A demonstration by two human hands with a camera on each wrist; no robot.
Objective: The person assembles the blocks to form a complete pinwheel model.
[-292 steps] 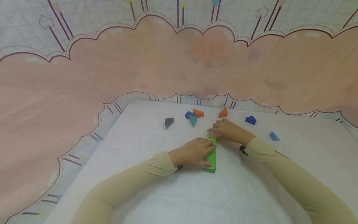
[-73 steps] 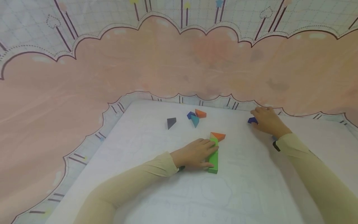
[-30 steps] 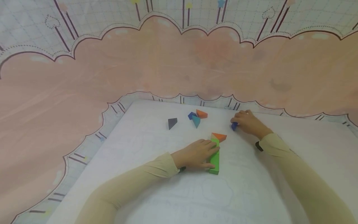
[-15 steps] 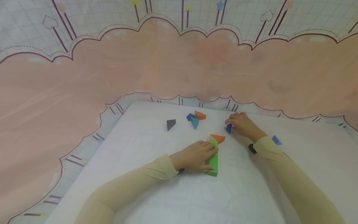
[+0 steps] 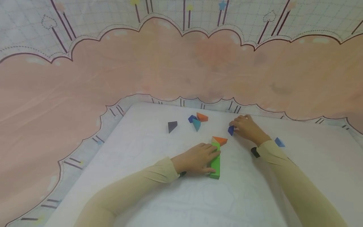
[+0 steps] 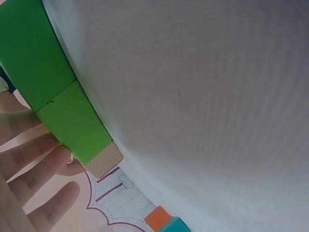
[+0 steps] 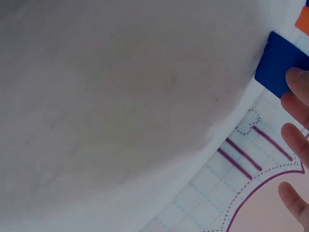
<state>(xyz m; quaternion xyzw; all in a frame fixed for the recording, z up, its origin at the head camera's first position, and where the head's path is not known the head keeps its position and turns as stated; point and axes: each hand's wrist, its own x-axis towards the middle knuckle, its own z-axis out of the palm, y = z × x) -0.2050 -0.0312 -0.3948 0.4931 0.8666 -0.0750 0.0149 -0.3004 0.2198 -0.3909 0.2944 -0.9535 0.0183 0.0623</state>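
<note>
My left hand [image 5: 195, 158] rests with fairly straight fingers on a row of green blocks [image 5: 215, 167]. The left wrist view shows two of them end to end, one darker green block [image 6: 34, 53] and one lighter green block [image 6: 77, 121]. A wood-coloured piece [image 6: 105, 158] touches the far end of the lighter one. In the head view an orange block [image 5: 221, 140] lies against that far end, pointing right. Right of it, my right hand [image 5: 247, 127] pinches a dark blue block [image 5: 231, 130] between thumb and forefinger, its other fingers loose. Part of that block is hidden by the fingertips.
At the back of the white tabletop [image 5: 136, 195] lie a dark grey block [image 5: 172, 126] and a cluster of a blue [image 5: 191, 119], a teal [image 5: 196, 124] and an orange block [image 5: 202, 117]. A light blue block [image 5: 279, 142] lies beyond my right wrist. A patterned cloth [image 5: 181, 69] hangs behind.
My right hand took the dark blue block from the back right and brought it left, close to the orange block, which was earlier brought to the green row. My left hand stays there.
</note>
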